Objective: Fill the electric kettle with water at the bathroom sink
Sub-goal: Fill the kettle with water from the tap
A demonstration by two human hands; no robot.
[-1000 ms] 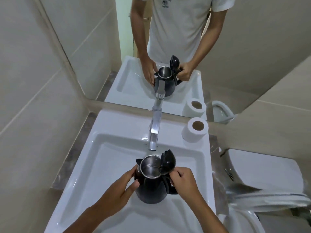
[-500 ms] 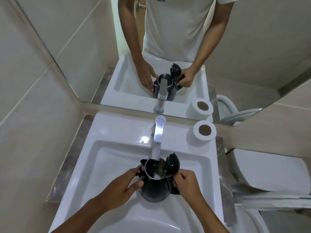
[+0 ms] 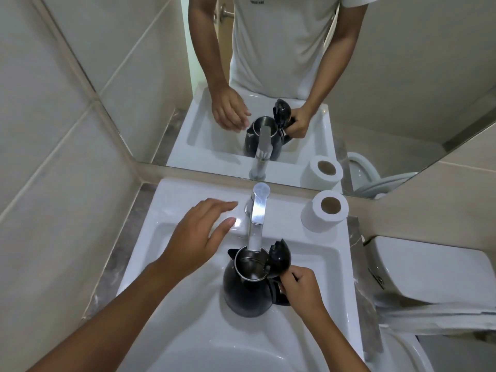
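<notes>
A black electric kettle [image 3: 245, 289] with a steel inside stands in the white sink basin [image 3: 316, 253]. Its lid [image 3: 279, 257] is flipped up on the right. The kettle's mouth sits right under the spout of the chrome tap [image 3: 257, 218]. No water is visible running from the tap. My right hand [image 3: 302, 289] grips the kettle's handle on the right side. My left hand [image 3: 200, 234] hovers open above the basin's back left, its fingertips a short way left of the tap lever.
A toilet paper roll [image 3: 326, 213] stands on the sink's back right corner. A mirror [image 3: 402, 76] on the back wall reflects the scene. A white toilet cistern [image 3: 434, 275] is close on the right, and a tiled wall [image 3: 53, 130] on the left.
My left hand has let go of the kettle's side and moved up and forward toward the tap lever. The kettle has shifted forward until its mouth lies under the spout.
</notes>
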